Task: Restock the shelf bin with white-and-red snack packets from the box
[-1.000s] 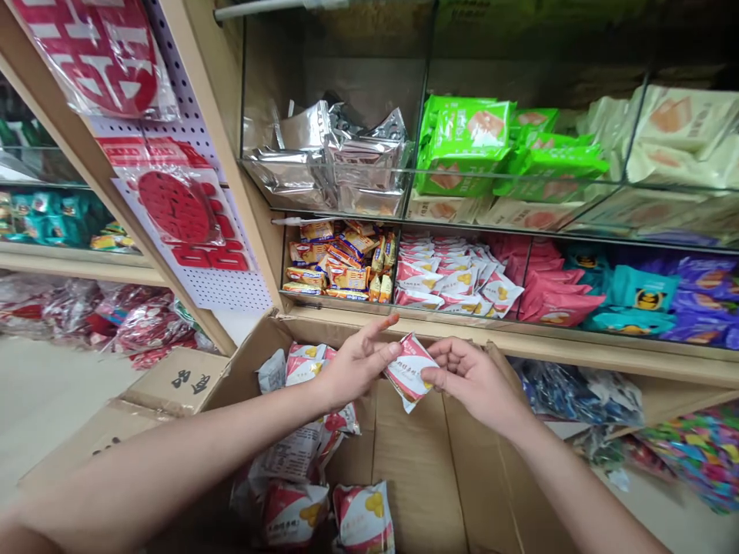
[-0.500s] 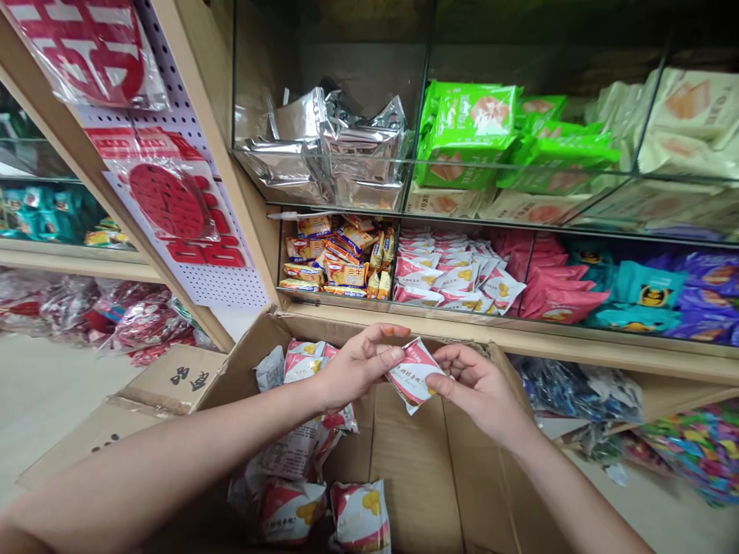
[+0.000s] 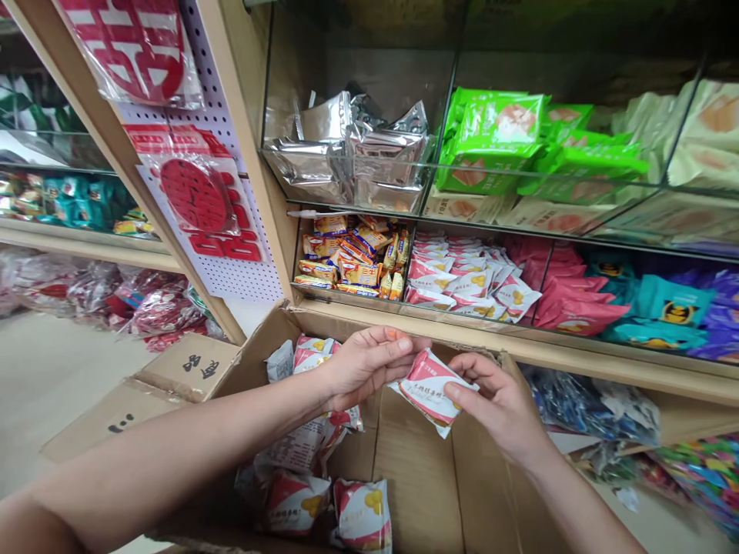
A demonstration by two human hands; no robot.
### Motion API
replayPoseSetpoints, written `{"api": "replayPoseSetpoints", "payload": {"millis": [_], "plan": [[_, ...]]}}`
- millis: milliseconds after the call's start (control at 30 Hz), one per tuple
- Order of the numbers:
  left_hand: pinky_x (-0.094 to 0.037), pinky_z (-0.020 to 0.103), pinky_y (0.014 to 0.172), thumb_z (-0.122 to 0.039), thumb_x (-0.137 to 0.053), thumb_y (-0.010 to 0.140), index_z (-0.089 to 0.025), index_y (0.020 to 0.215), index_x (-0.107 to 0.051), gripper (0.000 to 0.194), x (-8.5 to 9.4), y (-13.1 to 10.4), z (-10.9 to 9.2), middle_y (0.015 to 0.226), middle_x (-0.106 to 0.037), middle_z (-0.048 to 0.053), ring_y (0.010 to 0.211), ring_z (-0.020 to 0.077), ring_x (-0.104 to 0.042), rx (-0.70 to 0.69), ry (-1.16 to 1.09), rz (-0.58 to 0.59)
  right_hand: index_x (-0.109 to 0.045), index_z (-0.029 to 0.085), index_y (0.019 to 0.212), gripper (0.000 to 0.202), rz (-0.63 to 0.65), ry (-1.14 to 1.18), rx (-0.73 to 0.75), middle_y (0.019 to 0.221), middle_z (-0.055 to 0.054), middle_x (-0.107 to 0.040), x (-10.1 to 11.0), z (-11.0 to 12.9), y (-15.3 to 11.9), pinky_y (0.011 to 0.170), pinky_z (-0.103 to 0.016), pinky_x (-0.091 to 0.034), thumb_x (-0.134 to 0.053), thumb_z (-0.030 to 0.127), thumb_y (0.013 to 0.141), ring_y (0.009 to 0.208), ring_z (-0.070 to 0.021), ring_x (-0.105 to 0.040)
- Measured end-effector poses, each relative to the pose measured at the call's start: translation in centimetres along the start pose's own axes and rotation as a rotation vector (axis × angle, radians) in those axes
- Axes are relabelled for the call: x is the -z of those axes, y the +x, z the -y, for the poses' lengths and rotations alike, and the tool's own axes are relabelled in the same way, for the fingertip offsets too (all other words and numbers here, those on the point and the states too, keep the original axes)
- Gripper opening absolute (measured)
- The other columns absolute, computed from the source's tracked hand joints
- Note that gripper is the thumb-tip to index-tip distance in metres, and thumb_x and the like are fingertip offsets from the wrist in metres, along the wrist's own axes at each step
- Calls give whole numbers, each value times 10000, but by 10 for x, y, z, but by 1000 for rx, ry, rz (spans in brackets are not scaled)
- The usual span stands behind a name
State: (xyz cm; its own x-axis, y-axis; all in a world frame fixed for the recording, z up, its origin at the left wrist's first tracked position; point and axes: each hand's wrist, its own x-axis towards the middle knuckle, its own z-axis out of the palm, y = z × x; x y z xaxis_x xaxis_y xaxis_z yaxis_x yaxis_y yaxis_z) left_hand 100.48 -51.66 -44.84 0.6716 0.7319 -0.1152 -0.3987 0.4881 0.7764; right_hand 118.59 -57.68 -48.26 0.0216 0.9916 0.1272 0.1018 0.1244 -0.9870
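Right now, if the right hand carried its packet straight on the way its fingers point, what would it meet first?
Probably the left hand, at the packet's far edge; depth is unclear, so hand and packet may already touch.

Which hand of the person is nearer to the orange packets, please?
Left. The left hand is below the orange packets and slightly to their right; the right hand is lower and farther right.
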Motion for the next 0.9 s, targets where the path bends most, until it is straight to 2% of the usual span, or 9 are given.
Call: {"api": "replayPoseSetpoints", "payload": {"millis": [133,200,300,433,667,800,900], "plan": [[-402,330,864,-185,-646,698,-126,730,-544,122,0,-1,-3,952,-656,81,861,171,-616,23,-6,25,-551,203,800,241,-13,34,-10,691,11,-560,2,-3,-3,525,-200,-418,-657,363,654,603,-110,-493],[-416,336,832,-248,-600,744,-138,738,-519,137,0,-1,-3,927,-659,83,846,174,-619,55,-17,33,-550,205,817,241,-27,63,-15,712,7,-562,2,-5,-3,523,-200,-416,-653,360,664,604,-107,-494],[-445,331,757,-331,-573,758,-162,852,-514,203,1,-1,1,881,-657,70,804,168,-617,94,71,57,-550,205,826,251,-57,107,-35,741,2,-569,1,-6,-2,521,-211,-422,-659,360,661,599,-109,-502],[-456,325,759,-232,-656,692,-191,1028,-492,376,4,-1,9,903,-641,53,806,158,-609,75,236,58,-554,191,816,284,-99,198,-103,715,-6,-577,-3,-5,1,504,-227,-423,-669,387,647,586,-117,-507],[-466,313,766,-283,-563,772,-197,1112,-511,354,7,1,10,993,-622,94,850,173,-611,129,206,105,-547,187,713,219,-86,304,-93,650,18,-561,-4,-5,5,510,-220,-408,-648,378,677,580,-103,-492],[-483,289,719,-256,-556,778,-201,1124,-503,354,5,3,10,963,-631,92,796,160,-622,124,200,48,-572,188,780,211,-48,301,-118,674,15,-578,0,-5,4,491,-211,-404,-645,362,687,577,-99,-502],[-487,296,714,-246,-571,766,-203,1100,-514,342,4,4,11,969,-628,85,777,162,-626,127,150,33,-579,186,788,211,-71,267,-100,699,6,-590,2,-7,5,549,-234,-430,-662,342,674,627,-115,-526]]}}
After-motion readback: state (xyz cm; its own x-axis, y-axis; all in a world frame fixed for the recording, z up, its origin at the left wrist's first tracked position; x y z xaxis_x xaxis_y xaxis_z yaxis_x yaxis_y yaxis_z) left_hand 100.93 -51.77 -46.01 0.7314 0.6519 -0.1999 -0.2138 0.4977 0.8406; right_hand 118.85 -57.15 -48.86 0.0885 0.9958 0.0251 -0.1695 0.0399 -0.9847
